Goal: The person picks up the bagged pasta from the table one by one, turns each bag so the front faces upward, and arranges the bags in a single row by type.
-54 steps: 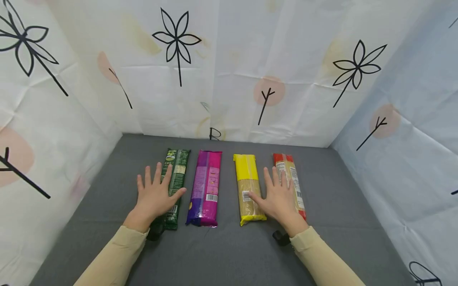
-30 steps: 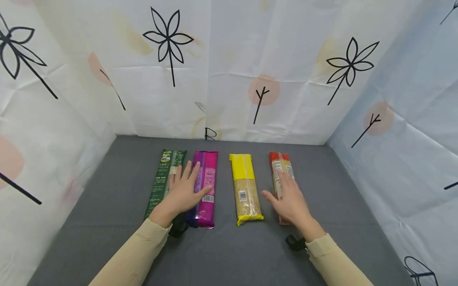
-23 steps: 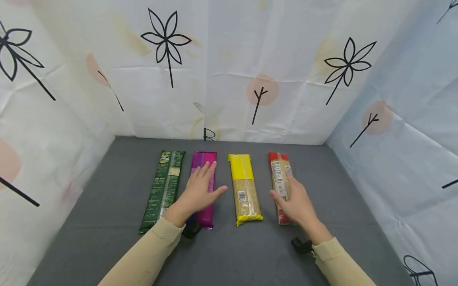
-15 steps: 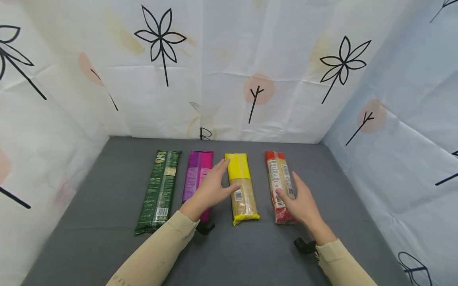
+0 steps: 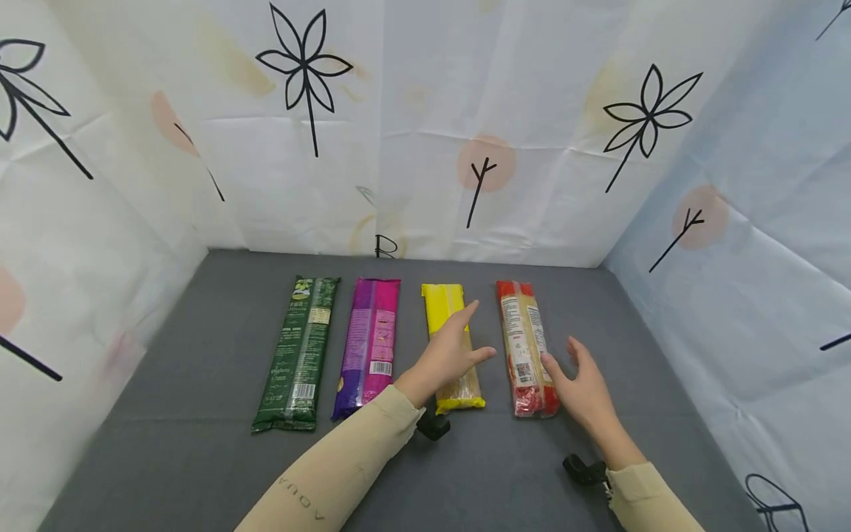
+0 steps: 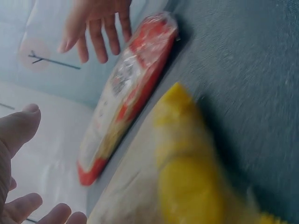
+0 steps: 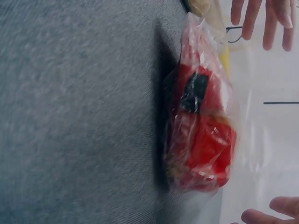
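Note:
Four slim packs of dry pasta lie side by side on the grey tabletop. My left hand [image 5: 447, 358] spreads over the yellow pasta pack [image 5: 460, 391], covering its middle in the head view; in the left wrist view, thumb and fingers stay apart from that pack. My right hand [image 5: 588, 391] is just right of the red pasta pack [image 5: 525, 347], fingers loosely bent, with the thumb tip overlapping its edge in the head view. Neither hand grips anything. To the left lie the purple-pink pasta pack [image 5: 368, 343] and the green pasta pack [image 5: 297, 355].
The grey tabletop [image 5: 199, 369] is bordered at the back and sides by white cloth walls [image 5: 425, 207] printed with black flowers and peach circles. Black wrist mounts [image 5: 433, 425] sit under both sleeves [image 5: 339, 465].
My left hand has swept rightward from the green pack, across the purple-pink one, to the yellow one. My right hand has shifted right, off the yellow and red packs to the red pack's right side.

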Demonstrator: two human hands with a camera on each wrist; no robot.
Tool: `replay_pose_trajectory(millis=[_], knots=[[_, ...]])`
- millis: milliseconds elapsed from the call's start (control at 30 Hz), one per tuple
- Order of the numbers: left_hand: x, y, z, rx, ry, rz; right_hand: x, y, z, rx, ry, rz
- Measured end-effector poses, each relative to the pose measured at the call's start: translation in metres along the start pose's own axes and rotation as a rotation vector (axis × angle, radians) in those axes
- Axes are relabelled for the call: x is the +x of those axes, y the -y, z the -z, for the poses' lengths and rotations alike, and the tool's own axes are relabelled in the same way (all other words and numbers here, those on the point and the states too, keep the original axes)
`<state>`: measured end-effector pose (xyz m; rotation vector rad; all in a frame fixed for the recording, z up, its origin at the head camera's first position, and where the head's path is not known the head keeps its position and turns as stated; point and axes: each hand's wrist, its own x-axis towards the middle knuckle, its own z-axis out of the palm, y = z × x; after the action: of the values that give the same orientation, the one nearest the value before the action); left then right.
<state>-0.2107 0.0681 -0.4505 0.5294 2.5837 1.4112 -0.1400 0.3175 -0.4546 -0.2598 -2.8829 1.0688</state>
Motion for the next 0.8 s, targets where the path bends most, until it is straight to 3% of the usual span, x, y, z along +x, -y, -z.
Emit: replay_pose_trajectory(millis=[200,533,800], knots=[[0.002,-0.006,-0.019,-0.048,0.028,0.021,-0.002,-0.008,0.000,0.037,0.000,-0.055],[0.008,-0.013,-0.048,-0.211,0.099,0.119,-0.007,-0.011,0.003,0.046,0.062,-0.131],[0.007,-0.014,-0.062,-0.144,0.180,0.084,-0.003,-0.016,0.001,0.044,0.067,-0.154]])
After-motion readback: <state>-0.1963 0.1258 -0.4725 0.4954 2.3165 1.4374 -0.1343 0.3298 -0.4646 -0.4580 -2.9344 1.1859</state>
